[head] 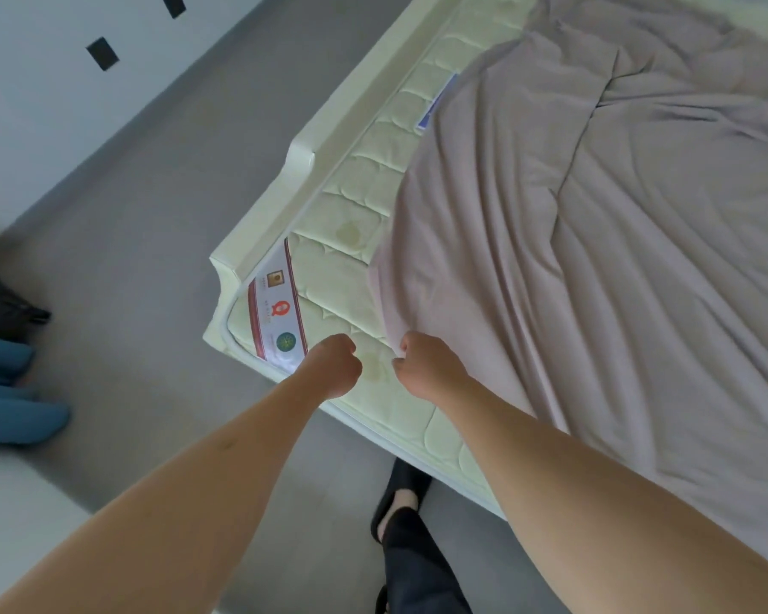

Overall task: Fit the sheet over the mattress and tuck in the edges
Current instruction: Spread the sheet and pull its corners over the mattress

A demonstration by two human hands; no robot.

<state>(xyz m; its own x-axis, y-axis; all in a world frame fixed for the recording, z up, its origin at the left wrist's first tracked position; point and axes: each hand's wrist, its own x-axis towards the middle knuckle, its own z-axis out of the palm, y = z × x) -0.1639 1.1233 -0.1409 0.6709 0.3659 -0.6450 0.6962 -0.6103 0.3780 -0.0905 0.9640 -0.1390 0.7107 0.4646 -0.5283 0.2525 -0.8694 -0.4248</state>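
A home bedroom: a quilted mattress (351,206) on a pale bed frame (258,228) lies beyond the hands, grey floor (143,206) stretches left of them, and blue slippers (14,414) sit far left.

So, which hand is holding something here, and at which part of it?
The right hand grips the pink sheet at its near corner edge, lifted above the mattress. The left hand is a fist; it seems to hold nothing.

Sheet (595,259) lay on mattress (355,201), covering its right; left strip w/ label (278,316) bare. Bed frame (258,223) left of mattress; floor (129,206) beyond.
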